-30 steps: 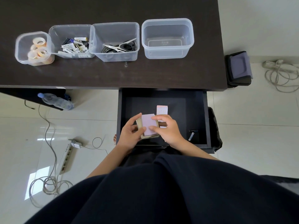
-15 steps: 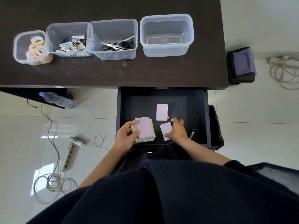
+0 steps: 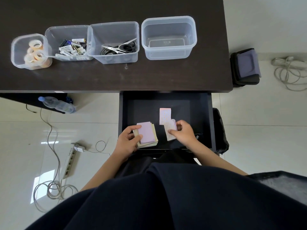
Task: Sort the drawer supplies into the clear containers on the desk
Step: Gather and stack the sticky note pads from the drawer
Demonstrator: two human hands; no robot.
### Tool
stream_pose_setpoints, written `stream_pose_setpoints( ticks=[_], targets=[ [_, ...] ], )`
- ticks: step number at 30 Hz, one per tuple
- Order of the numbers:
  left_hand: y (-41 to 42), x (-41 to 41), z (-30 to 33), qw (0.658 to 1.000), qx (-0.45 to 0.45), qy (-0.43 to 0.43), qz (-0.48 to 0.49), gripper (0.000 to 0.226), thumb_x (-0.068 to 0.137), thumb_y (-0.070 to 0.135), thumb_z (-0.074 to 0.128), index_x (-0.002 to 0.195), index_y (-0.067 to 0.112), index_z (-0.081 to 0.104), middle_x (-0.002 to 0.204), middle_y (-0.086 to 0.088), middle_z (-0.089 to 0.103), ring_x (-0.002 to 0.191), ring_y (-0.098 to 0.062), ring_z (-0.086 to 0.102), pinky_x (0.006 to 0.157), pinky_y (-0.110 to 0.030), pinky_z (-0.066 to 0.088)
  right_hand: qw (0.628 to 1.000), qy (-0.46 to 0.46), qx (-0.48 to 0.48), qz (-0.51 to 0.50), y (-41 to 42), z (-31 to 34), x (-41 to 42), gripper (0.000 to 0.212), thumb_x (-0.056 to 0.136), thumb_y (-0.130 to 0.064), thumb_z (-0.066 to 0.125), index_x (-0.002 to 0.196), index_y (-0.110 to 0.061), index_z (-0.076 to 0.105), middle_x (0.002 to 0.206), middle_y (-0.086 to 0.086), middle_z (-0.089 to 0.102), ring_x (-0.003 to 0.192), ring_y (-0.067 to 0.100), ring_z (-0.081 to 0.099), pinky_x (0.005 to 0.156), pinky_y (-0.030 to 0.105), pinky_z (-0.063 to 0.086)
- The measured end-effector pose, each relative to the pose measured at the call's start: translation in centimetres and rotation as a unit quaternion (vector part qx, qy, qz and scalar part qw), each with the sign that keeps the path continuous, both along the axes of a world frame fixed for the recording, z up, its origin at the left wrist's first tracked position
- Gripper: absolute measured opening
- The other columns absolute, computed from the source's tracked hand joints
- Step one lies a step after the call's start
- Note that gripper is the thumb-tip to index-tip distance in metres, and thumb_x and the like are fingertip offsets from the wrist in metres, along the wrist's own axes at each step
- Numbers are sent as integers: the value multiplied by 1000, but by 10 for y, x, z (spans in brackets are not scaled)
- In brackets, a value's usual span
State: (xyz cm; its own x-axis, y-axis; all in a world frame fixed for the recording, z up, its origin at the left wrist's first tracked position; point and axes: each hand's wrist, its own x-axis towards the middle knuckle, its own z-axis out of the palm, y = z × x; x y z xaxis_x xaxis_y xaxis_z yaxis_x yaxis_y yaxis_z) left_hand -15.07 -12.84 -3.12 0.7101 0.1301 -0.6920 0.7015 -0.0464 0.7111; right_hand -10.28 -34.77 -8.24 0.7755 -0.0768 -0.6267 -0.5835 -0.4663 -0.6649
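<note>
Left grip clasps the notepad stack, right grip pinches a patterned pad, both inside the drawer.

The dark desk carried four clear containers in a row: one with tape rolls, one with batteries, one with scissors, and an empty tub. Below its edge the open drawer held a patterned pad.
</note>
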Motion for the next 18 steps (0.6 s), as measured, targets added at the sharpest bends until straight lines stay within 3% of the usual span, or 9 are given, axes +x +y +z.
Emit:
stream_pose_setpoints(
  ticks=[6,10,12,16,18],
  targets=[
    [-6,10,4,1000,-8,1,-21,28,89,7,58,99,33,61,96,-18,63,66,-27,46,44,-26,37,988,-128,88,-27,7,41,-1,16,80,-14,70,75,-20,56,76,-3,59,67,8,54,62,15,45],
    [-10,14,9,999,-18,-2,-41,25,91,5,56,110,22,58,94,-16,60,46,-9,46,38,-20,35,969,-239,59,23,18,54,-2,11,78,-11,74,87,-14,69,84,-5,67,76,5,59,69,8,44],
    [-11,17,12,998,-28,-1,-48,26,92,5,56,115,17,56,95,-17,59,38,-7,46,36,-15,34,958,-275,67,50,21,53,-1,16,76,2,72,88,-8,72,88,-9,63,79,1,60,72,7,45],
    [-12,20,16,998,-36,-9,-41,27,92,3,55,117,13,55,94,-17,61,40,-4,50,37,-13,36,958,-263,50,104,25,42,-5,27,74,15,64,88,-5,75,102,-9,53,94,11,59,83,6,47],
    [-12,21,18,998,-32,-22,-45,28,91,2,55,117,13,55,96,-16,63,45,-2,52,39,-13,38,957,-263,32,119,26,39,-7,30,76,15,58,90,-5,75,107,-3,54,95,12,59,81,5,45]
  ],
)
